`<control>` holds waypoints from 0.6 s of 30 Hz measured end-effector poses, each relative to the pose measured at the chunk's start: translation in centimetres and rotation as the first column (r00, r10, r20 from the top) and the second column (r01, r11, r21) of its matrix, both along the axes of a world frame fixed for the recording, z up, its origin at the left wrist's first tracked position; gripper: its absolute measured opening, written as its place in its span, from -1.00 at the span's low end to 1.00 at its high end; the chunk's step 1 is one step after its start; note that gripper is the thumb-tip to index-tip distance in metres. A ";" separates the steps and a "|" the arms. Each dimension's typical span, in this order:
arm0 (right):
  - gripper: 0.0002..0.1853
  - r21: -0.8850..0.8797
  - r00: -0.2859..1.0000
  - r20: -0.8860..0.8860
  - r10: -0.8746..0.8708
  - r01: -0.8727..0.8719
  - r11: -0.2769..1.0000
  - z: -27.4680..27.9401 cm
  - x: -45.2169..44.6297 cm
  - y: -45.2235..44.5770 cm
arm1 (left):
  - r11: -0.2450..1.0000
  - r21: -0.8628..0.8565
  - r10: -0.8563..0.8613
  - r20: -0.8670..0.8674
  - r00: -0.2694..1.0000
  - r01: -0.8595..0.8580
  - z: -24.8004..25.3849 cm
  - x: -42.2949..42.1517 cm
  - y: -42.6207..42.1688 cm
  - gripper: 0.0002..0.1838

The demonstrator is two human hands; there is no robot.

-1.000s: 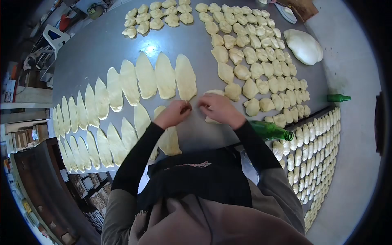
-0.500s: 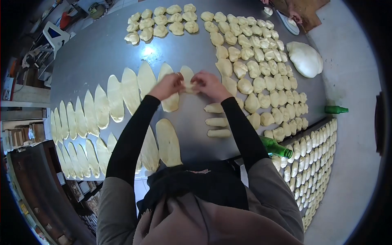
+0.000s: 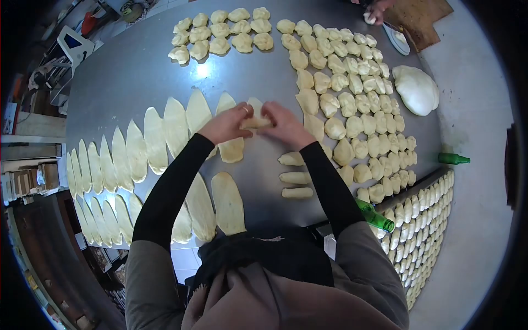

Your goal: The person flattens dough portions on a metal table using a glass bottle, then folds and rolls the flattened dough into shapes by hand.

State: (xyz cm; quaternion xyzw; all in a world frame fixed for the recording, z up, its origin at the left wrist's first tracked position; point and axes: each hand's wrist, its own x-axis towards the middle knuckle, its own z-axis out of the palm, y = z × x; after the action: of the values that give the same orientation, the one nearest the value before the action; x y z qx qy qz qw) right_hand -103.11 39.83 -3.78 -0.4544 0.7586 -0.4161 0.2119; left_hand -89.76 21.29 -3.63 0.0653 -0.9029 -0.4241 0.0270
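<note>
Between my hands lies a dough strip [image 3: 254,123], its near part rolled into a short thick roll and its far end still flat on the metal table. My left hand [image 3: 228,124] curls its fingers round the roll's left end. At the right end, my right hand [image 3: 284,124] grips it with bent fingers. A flat dough oval [image 3: 231,150] lies partly under my left hand. Several rolled dough pieces [image 3: 296,177] rest by my right forearm. Long flattened dough ovals [image 3: 156,140] stretch in two rows to the left.
Many dough lumps [image 3: 348,104] cover the table's right side, with another group [image 3: 220,29] at the back. A large dough mass [image 3: 416,91] sits at the right edge. Green bottles [image 3: 375,215] and a tray of rolls [image 3: 421,220] are at right. Another person's hand [image 3: 378,10] works at the far corner.
The near end of the dough strip has been rolled up further into a thicker roll. My fingers have shifted round its ends. The other person's hand has moved off the white plate.
</note>
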 end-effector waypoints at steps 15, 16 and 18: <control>-0.80 0.097 0.989 0.036 0.146 -0.149 0.984 0.8 -1.7 -2.6 | 0.995 0.067 -0.078 0.084 0.993 0.073 0.8 -1.8 -1.8 -0.65; -0.79 0.128 0.987 0.013 0.163 -0.163 0.978 1.0 -1.6 -2.6 | 0.994 0.047 -0.102 0.066 0.993 0.099 0.8 -1.7 -1.6 -0.65; -0.78 0.167 0.983 -0.003 0.184 -0.181 0.969 0.9 -1.6 -2.3 | 0.992 0.036 -0.122 0.053 0.991 0.120 0.4 -1.6 -1.5 -0.64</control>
State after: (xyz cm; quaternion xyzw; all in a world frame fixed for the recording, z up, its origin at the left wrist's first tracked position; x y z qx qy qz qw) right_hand -104.74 37.53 -2.86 -0.5068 0.7475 -0.3260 0.2796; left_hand -91.40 19.81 -3.23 0.0226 -0.8985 -0.4378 -0.0248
